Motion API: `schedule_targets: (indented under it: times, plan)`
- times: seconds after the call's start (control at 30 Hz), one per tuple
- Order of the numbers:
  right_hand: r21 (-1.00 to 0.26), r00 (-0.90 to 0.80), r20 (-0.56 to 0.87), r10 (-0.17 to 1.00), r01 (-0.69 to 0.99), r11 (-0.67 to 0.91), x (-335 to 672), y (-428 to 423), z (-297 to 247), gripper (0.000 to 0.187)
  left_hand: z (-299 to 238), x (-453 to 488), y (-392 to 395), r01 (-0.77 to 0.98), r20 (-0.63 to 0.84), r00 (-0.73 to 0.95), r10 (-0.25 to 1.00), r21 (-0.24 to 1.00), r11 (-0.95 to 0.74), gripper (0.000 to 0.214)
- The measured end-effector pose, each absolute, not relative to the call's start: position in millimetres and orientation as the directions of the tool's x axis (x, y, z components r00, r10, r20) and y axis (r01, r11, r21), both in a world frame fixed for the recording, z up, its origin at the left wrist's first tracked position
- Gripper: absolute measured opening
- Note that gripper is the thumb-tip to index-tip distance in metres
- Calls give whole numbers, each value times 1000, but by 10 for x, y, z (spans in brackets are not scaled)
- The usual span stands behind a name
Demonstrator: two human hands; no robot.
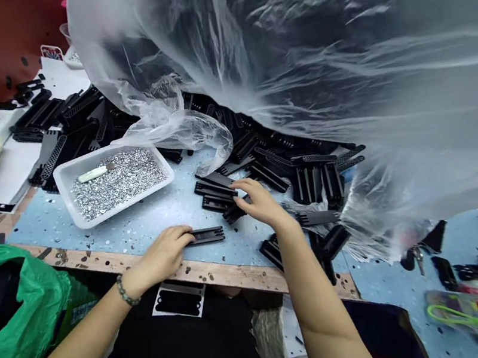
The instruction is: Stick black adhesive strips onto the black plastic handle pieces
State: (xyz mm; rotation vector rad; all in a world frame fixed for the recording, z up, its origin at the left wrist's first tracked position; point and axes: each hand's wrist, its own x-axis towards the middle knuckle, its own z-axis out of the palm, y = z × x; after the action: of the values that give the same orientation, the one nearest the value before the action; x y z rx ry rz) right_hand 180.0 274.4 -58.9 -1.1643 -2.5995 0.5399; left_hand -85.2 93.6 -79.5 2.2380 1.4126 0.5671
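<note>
My left hand [167, 255], with a beaded bracelet at the wrist, is closed on one end of a slotted black plastic part [208, 236]. This part lies near the front edge of the table, its toothed end pointing right. To the right, my right hand [263, 202] reaches over a small stack of similar black parts [215, 193]. Its thumb and forefinger are apart at the ends of these parts, and the remaining fingers are partly hidden. A white tray [124, 213] of small silvery metal pieces stands beyond my left hand, with a pale-handled tool [93, 174] lying in it.
A large clear plastic bag [389, 94] hangs over a heap of black parts [316, 182]. More black parts [70, 118] are piled at back left. A green bag [32, 333] sits at the left; a clear pouch with a green cord [472, 305] lies at the right.
</note>
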Motion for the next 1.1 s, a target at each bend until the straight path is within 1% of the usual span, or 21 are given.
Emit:
schedule_targets:
  times: [0.03, 0.07, 0.13, 0.17, 0.2, 0.23, 0.3, 0.37, 0.43, 0.53, 0.6, 0.63, 0.7, 0.77, 0.9, 1.1]
  plan:
    - [-419, -680, 62, 730, 647, 638, 1888, 2680, -592, 43, -788, -918, 901, 759, 114, 358, 927, 543, -360, 38]
    - [-394, -699, 46, 714, 644, 656, 1960, 2623, -599, 49, -790, -959, 875, 788, 111, 311, 944, 526, -321, 44]
    - [-302, -703, -13, 711, 681, 667, 2043, 2531, -611, 58, -818, -982, 849, 842, 87, 205, 975, 492, -220, 58]
    - [-259, -689, -30, 724, 705, 660, 2057, 2491, -610, 57, -841, -974, 845, 858, 76, 162, 984, 482, -178, 57]
    - [-236, -673, -37, 739, 724, 648, 2057, 2449, -601, 54, -864, -961, 844, 865, 71, 136, 988, 477, -154, 51]
    - [-243, -659, -32, 752, 735, 633, 2046, 2402, -584, 50, -885, -945, 844, 864, 76, 126, 989, 482, -147, 43]
    - [-340, -645, -7, 764, 720, 605, 1999, 2282, -537, 45, -911, -913, 837, 835, 107, 123, 987, 526, -161, 33]
    - [-486, -646, 9, 764, 664, 568, 1930, 2136, -503, 47, -907, -887, 816, 780, 124, 120, 985, 602, -171, 33]
    - [-602, -638, -17, 770, 621, 502, 1844, 1990, -510, 50, -881, -867, 787, 707, 105, 108, 989, 691, -151, 37]
    - [-671, -624, -83, 777, 612, 419, 1704, 1829, -590, 46, -831, -850, 746, 581, -7, 104, 995, 812, -55, 41]
    - [-689, -650, -102, 753, 592, 419, 1624, 1767, -652, 40, -817, -845, 724, 522, -77, 86, 993, 853, 21, 43]
    - [-699, -672, -100, 734, 573, 428, 1594, 1747, -676, 38, -819, -844, 714, 502, -87, 69, 994, 864, 40, 42]
    - [-727, -709, -91, 700, 528, 440, 1552, 1720, -707, 35, -847, -844, 696, 479, -58, 31, 998, 877, 36, 41]
    - [-748, -730, -75, 679, 492, 446, 1531, 1703, -723, 34, -894, -845, 681, 493, 7, 18, 1000, 870, -15, 47]
    - [-755, -738, -64, 672, 476, 452, 1502, 1674, -754, 34, -968, -868, 661, 591, 121, 63, 991, 796, -135, 57]
    - [-762, -758, -59, 650, 454, 461, 1433, 1628, -807, 31, -895, -949, 626, 652, 123, 121, 985, 739, -173, 74]
